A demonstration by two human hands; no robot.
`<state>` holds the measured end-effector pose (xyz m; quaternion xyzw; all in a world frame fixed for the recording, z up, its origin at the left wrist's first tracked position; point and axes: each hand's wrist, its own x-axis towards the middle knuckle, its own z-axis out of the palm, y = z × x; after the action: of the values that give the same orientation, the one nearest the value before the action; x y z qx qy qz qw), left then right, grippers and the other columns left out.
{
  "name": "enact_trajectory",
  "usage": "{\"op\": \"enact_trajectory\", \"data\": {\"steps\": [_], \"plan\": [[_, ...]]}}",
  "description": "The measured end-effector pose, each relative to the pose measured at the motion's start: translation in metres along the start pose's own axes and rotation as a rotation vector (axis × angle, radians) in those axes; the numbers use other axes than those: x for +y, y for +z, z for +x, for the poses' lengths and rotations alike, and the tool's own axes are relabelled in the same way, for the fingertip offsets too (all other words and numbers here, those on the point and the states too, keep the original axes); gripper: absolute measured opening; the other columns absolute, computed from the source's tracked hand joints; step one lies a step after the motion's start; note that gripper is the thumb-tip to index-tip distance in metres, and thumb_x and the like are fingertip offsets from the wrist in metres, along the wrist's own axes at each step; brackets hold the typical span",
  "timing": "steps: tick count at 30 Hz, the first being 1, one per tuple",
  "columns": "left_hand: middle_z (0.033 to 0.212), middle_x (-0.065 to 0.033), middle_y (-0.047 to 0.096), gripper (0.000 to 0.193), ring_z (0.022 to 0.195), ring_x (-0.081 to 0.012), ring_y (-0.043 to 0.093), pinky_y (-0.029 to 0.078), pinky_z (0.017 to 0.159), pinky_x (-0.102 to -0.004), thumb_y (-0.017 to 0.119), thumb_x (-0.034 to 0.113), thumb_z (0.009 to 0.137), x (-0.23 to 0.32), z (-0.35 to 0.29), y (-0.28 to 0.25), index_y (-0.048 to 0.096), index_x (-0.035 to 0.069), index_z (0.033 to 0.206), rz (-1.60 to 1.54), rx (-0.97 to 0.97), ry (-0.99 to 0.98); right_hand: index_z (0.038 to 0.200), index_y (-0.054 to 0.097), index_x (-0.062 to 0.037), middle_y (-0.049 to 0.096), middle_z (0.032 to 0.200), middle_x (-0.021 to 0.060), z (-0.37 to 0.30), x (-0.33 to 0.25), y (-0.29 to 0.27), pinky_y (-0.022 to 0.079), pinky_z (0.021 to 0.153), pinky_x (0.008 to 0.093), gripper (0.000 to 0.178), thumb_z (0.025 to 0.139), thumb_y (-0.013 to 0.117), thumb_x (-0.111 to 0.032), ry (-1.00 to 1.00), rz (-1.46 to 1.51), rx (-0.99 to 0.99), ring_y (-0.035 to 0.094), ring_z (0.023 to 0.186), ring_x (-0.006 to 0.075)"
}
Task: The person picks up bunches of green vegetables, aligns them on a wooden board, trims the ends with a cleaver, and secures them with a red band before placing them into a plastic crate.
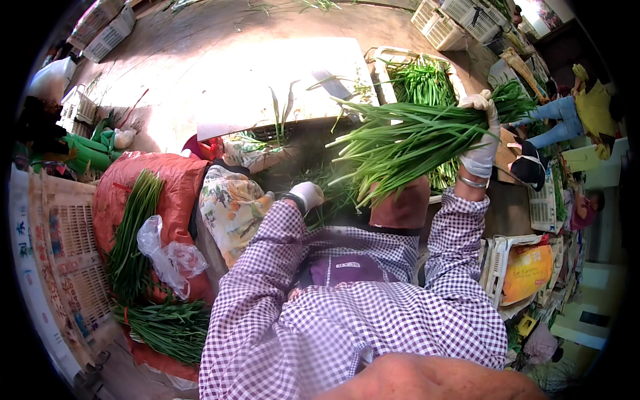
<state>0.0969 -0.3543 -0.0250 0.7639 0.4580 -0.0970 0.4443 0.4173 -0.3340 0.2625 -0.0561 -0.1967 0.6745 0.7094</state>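
Note:
My right hand [483,143], in a white glove, is raised at the right and closed around a big bunch of garlic chives [413,137]. The pale stem ends point left, and the leafy ends stick out past the hand. Low over my lap, my left hand [309,195], also gloved, is curled closed. Loose green leaves [337,200] lie just beside it; whether any are in its fingers is hidden. Behind the held bunch, more chives [421,81] fill a pale crate [383,70].
A sunlit white board [287,87] lies ahead with scraps on it. To my left, tied green bunches [133,233] and a clear plastic bag [170,257] rest on red sheeting [143,170]. Crates [437,27] stand far right. A person in yellow [593,113] is at the right.

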Motion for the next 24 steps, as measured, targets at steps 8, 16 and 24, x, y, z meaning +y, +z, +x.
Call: {"op": "enact_trajectory", "data": {"steps": [8,16,24], "plan": [[0.076,-0.0039,0.070,0.026,0.076,-0.0137,0.067,0.052,0.070,-0.0249,0.070,0.018,0.079,0.013,-0.043,-0.061,0.071,0.012,0.104,-0.138,0.226,-0.224,0.101,0.052,-0.0059,0.043,0.078,-0.0006,-0.013,0.011,0.015,0.043,0.086,0.0309,0.013,0.091,0.058,-0.012,0.045,-0.045,-0.139,0.046,0.080,0.0132],[0.101,-0.0083,0.059,0.051,0.090,-0.0212,0.061,0.049,0.084,-0.0360,0.071,0.011,0.068,0.102,-0.107,-0.096,0.061,0.008,0.118,-0.539,0.721,0.128,0.101,0.053,-0.0070,0.042,0.075,-0.0012,-0.021,0.034,0.028,0.041,0.084,0.0313,0.015,0.089,0.060,-0.013,-0.025,-0.365,-0.111,0.044,0.076,0.0125],[0.139,-0.0217,0.038,0.084,0.127,-0.0312,0.041,0.038,0.102,-0.0398,0.074,0.013,0.068,0.167,-0.110,-0.091,0.031,-0.001,0.139,-0.780,0.837,0.613,0.110,0.059,-0.0030,0.058,0.118,0.0149,-0.047,0.150,0.063,0.046,0.094,0.0382,0.037,0.080,0.066,-0.023,0.162,-1.353,0.024,0.054,0.112,0.0258]]}}
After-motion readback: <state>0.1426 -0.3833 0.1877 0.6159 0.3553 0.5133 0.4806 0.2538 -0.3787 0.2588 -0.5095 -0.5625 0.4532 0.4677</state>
